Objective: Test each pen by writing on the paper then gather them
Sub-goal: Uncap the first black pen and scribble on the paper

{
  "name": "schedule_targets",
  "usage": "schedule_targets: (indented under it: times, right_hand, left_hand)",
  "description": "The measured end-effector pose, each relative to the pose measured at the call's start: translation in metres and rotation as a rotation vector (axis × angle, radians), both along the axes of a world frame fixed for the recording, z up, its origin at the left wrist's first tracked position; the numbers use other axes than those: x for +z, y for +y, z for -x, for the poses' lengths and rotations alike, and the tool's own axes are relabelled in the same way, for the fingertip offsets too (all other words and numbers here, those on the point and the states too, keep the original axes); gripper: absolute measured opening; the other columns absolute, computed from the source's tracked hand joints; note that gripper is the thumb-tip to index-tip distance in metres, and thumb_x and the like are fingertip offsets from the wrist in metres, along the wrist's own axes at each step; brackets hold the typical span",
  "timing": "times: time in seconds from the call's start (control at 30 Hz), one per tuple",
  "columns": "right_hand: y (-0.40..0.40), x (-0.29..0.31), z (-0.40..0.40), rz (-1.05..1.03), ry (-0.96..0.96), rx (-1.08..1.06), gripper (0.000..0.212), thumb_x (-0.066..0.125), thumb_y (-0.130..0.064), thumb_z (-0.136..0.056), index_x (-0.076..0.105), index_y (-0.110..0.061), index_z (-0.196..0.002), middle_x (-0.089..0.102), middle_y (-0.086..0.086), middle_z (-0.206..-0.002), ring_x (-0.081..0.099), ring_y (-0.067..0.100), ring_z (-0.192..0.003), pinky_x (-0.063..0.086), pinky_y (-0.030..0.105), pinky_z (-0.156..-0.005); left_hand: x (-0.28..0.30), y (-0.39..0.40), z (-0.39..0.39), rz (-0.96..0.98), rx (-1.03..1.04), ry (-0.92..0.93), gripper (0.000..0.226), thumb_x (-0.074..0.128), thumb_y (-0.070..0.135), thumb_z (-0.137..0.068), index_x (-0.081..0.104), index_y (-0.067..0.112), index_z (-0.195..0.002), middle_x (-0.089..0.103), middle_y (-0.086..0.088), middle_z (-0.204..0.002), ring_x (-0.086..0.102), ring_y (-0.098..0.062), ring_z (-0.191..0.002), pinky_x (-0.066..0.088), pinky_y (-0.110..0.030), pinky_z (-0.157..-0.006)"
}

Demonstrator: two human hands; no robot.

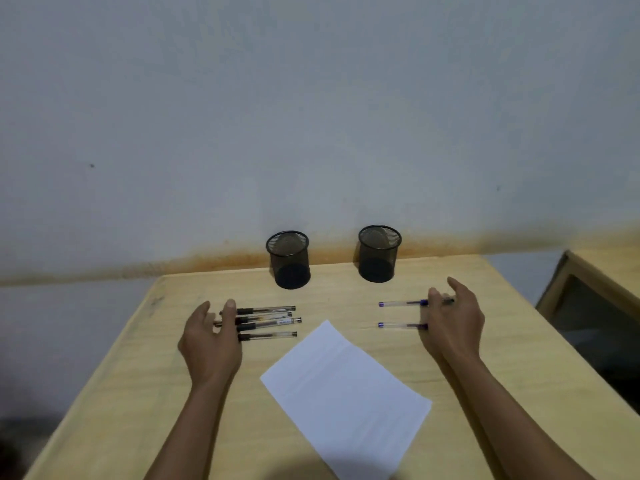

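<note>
- Left hand [211, 344] down on the wooden table [502, 393], fingers spread, tips over the ends of the four black pens [268, 322]. Touching or just above: cannot tell.
- Right hand [453, 323] over the ends of the two blue pens [403, 313], fingers loosely apart. Pinching the top one or only lying across it: cannot tell.
- White paper [346, 393] flat between both arms, turned at a slant, nothing written on it.
- Two black mesh cups [334, 256] standing at the back by the wall, nothing in them.
- Could go wrong: round pens, smooth table. One bump from a finger and a pen may roll off the edge.
- Could go wrong: black pens packed tight side by side. Grabbing one may drag its neighbours out of line.
- Could go wrong: loose paper, nothing holding it. Pushing a pen tip on it may slide it or crease it.
- Could go wrong: tested and untested pens look the same. Easy to mix up and miss one.
</note>
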State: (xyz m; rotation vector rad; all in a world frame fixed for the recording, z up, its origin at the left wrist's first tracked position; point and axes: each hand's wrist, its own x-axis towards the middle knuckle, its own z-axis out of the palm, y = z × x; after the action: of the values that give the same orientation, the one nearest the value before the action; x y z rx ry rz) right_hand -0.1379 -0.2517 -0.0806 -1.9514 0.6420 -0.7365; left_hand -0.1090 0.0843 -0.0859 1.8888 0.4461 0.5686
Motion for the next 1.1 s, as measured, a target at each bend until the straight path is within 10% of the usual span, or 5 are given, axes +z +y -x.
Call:
schedule_targets:
  times: [0.2, 0.37, 0.67, 0.83, 1.1]
  right_hand:
    - [0.073, 0.025, 0.003, 0.17, -0.162, 0.344, 0.027, 0.069, -0.019, -0.095, 0.07, -0.015, -0.122, 0.066, 0.002, -0.12, 0.06, 0.018, -0.109, 0.042, 0.01, -0.083]
    - [0.147, 0.021, -0.016, 0.464, 0.028, 0.731, 0.024, 0.067, -0.031, -0.095, 0.077, -0.019, -0.114, 0.076, 0.001, -0.111, 0.058, 0.023, -0.111, 0.045, 0.035, -0.093]
    - [0.202, 0.002, -0.036, 0.926, 0.263, 0.811, 0.031, 0.055, -0.034, -0.099, 0.074, -0.018, -0.081, 0.066, 0.004, -0.089, 0.041, 0.024, -0.089, 0.027, 0.036, -0.072]
    - [0.206, -0.009, -0.039, 0.981, 0.215, 0.817, 0.027, 0.052, -0.03, -0.102, 0.077, -0.021, -0.097, 0.069, 0.002, -0.098, 0.049, 0.025, -0.095, 0.038, 0.038, -0.078]
    - [0.189, 0.021, -0.001, 0.887, 0.121, 0.838, 0.019, 0.05, -0.023, -0.103, 0.067, -0.016, -0.105, 0.068, 0.003, -0.102, 0.054, 0.026, -0.096, 0.034, 0.034, -0.078]
  left_hand:
    - [-0.013, 0.039, 0.028, -0.497, -0.021, 0.136, 0.072, 0.047, 0.06, -0.093, 0.046, 0.008, -0.144, 0.048, -0.012, -0.148, 0.04, -0.027, -0.139, 0.03, -0.045, -0.114]
    - [-0.029, 0.057, 0.039, -0.805, -0.153, 0.413, 0.086, 0.023, 0.072, -0.092, 0.027, 0.011, -0.153, 0.022, -0.008, -0.163, 0.011, -0.022, -0.151, 0.007, -0.05, -0.121]
    - [-0.028, 0.056, 0.041, -0.858, -0.149, 0.439, 0.09, 0.019, 0.074, -0.09, 0.022, 0.012, -0.154, 0.016, -0.007, -0.165, 0.005, -0.022, -0.152, 0.005, -0.052, -0.121]
    - [-0.031, 0.055, 0.04, -0.817, -0.13, 0.417, 0.091, 0.024, 0.075, -0.089, 0.024, 0.012, -0.154, 0.018, -0.006, -0.164, 0.007, -0.021, -0.152, 0.005, -0.051, -0.122]
    - [-0.032, 0.058, 0.046, -0.699, -0.202, -0.302, 0.046, 0.072, 0.03, -0.089, 0.061, 0.015, -0.131, 0.064, -0.002, -0.13, 0.056, -0.023, -0.12, 0.037, -0.041, -0.104]
